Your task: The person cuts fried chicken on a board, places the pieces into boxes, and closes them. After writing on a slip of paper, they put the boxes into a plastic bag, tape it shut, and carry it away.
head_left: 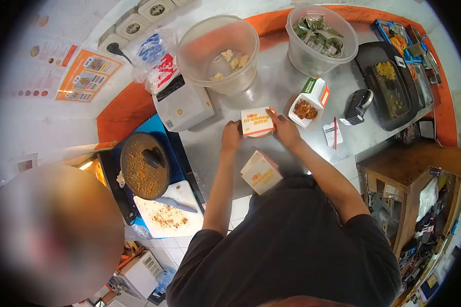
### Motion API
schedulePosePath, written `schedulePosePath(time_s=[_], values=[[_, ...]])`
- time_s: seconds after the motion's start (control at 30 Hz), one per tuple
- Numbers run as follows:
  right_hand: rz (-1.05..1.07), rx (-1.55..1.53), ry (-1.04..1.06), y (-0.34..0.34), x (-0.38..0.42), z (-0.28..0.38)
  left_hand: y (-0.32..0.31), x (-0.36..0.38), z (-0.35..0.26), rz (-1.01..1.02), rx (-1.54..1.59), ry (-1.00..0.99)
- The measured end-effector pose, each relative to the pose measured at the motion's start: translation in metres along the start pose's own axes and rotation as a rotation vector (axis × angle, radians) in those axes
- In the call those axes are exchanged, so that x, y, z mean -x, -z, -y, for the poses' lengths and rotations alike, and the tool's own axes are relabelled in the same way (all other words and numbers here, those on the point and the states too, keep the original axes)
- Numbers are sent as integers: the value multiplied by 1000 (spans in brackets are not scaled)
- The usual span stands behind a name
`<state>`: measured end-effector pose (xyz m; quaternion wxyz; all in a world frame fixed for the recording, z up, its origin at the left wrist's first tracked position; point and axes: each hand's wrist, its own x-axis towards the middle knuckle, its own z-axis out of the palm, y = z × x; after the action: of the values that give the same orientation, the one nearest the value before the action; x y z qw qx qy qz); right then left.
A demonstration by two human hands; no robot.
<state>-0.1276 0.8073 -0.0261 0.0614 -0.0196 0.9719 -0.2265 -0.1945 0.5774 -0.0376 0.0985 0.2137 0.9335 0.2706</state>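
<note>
A white printed food box (258,122) stands upper centre on the steel counter (215,169), between my two hands. My left hand (231,136) closes on its left side. On its right side my right hand (285,128) has fingers against the upper corner. Nearer my body, a second printed box (262,173) lies by the counter's front edge. To the right of my right hand, an open box (316,94) holds browned food (306,109). What the held box contains is hidden.
Two plastic tubs (225,84) (313,53) stand at the back. A white device (183,105), round lid (144,166), knife (179,204) and cutting board (176,225) are left. A black tray (366,61), black dispenser (359,106) and red pen (335,133) are right.
</note>
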Motion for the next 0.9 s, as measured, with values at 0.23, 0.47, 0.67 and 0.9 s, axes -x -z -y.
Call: schedulePosePath(time_s=[0.23,0.47,0.67,0.9], values=[[198,-739,-233,45,6,31,34,18,-50,163,668,575],[9,-1795,-740,25,3,23,-3,17,-26,-58,986,646],[18,-1348,-637,-4,3,12,-5,27,-29,-62,748,636],[155,-1637,-816,12,4,33,19,29,-22,161,1257,845]])
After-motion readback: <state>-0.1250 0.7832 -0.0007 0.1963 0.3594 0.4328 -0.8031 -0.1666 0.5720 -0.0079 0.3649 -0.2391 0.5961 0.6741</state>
